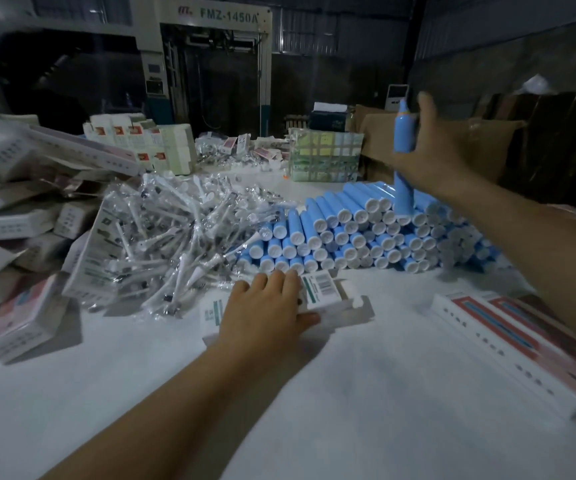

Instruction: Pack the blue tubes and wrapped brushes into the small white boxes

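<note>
A white table (314, 393) carries all stock. At the far end stands a grey machine (210, 64) marked FMZ-1450A. On the left edge, white cartons (20, 216) lie in a loose heap. At centre-left sits a mound of wrapped brushes (175, 237) in clear film. To its right, blue tubes (366, 230) with white caps are stacked on their sides, caps toward the camera. At the near right edge lie long white-and-red boxes (508, 334).

The right hand (431, 150) is raised above the tube stack, fingers and thumb curled round one upright blue tube (403, 161); its lower end appears just clear of the stack, though blur makes contact uncertain. The left hand (265, 313) rests palm-down on a small white box (321, 292) lying flat on the table just in front of the tubes, fingers straight and slightly spread, thumb against the box's near edge. The box's right-end flap stands open.
</note>
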`<action>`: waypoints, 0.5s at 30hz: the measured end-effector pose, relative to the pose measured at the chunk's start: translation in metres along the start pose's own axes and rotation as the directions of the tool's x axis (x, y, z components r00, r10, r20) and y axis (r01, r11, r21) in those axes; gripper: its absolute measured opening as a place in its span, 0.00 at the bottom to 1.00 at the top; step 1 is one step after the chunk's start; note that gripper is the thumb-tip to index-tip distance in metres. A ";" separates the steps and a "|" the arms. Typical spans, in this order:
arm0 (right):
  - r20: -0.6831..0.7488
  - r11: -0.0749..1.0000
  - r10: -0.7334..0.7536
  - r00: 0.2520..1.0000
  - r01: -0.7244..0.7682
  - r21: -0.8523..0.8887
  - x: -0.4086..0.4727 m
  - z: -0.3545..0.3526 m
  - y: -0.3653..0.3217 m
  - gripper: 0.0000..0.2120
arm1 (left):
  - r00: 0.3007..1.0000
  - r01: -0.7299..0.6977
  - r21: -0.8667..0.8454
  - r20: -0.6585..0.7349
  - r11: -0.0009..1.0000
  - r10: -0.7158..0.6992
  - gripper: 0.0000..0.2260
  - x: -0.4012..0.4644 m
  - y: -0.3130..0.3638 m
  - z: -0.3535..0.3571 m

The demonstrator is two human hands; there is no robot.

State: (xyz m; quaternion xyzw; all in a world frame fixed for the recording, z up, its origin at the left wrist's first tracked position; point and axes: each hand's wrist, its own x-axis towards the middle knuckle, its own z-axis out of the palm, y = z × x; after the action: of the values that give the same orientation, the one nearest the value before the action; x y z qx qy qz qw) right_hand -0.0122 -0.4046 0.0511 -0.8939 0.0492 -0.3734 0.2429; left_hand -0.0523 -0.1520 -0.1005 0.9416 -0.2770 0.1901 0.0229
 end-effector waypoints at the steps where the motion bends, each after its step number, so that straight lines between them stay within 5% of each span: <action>1: -0.021 0.982 0.020 1.000 -0.016 0.191 -0.019 0.002 -0.005 0.43 | 1.000 0.016 0.001 -0.010 1.000 -0.016 0.31 0.000 -0.002 0.000; 5: -0.042 0.771 0.239 0.970 -0.163 0.616 -0.094 0.023 -0.004 0.45 | 0.994 0.080 -0.054 -0.075 0.995 -0.084 0.29 -0.001 -0.011 0.002; 11: 0.101 0.456 0.516 0.851 -0.372 0.808 -0.141 0.067 -0.005 0.28 | 0.984 0.102 -0.047 -0.144 0.994 -0.108 0.32 -0.008 -0.012 0.001; 14: 0.145 0.542 0.476 0.868 -0.419 0.728 -0.151 0.079 -0.004 0.08 | 0.987 0.099 -0.071 -0.118 0.993 -0.107 0.32 -0.008 -0.008 0.000; 15: 0.143 0.586 0.468 0.872 -0.427 0.689 -0.153 0.081 -0.003 0.10 | 0.989 0.093 -0.063 -0.106 0.994 -0.099 0.32 -0.008 -0.007 -0.001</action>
State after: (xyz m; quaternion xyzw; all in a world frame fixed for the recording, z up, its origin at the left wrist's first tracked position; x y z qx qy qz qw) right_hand -0.0661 -0.3287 -0.0957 -0.6810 0.1334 -0.3139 0.6480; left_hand -0.0556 -0.1419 -0.1020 0.9409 -0.2352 0.2319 0.0746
